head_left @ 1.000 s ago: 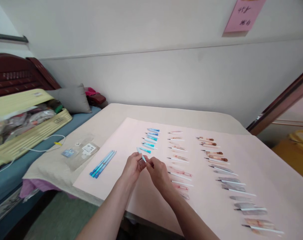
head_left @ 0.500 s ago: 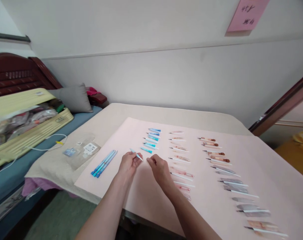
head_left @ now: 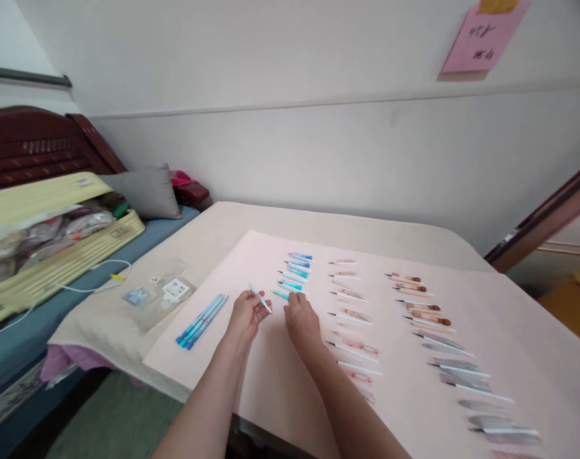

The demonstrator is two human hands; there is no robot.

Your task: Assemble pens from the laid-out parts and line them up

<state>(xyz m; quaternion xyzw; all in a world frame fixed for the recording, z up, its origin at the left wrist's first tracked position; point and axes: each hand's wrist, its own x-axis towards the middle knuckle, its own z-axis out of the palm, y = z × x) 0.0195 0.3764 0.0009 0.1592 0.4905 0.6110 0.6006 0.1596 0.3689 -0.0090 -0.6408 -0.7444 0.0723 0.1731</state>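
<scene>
My left hand (head_left: pixel 246 313) pinches a slim pale-blue pen piece (head_left: pixel 260 298), which points down to the right above the paper. My right hand (head_left: pixel 302 319) is beside it, fingers bent down over the right end of a turquoise pen barrel (head_left: pixel 280 294) lying on the sheet; the fingers hide that end. Beyond it runs a column of blue pen parts, among them a turquoise barrel (head_left: pixel 292 285) with a thin dark-tipped refill alongside. Several assembled blue pens (head_left: pixel 201 322) lie together left of my left hand.
A pale pink sheet (head_left: pixel 252 255) covers much of the table. Columns of pinkish pen parts (head_left: pixel 354 314), brown-ended parts (head_left: pixel 417 288) and grey parts (head_left: pixel 462 364) lie to the right. A clear plastic bag (head_left: pixel 160 306) rests at left, near a bed with a grey pillow (head_left: pixel 149 191).
My right hand has moved forward from its closed pose near the left hand onto the turquoise barrel's right end. The left hand still holds the pale-blue piece. The view has shifted slightly.
</scene>
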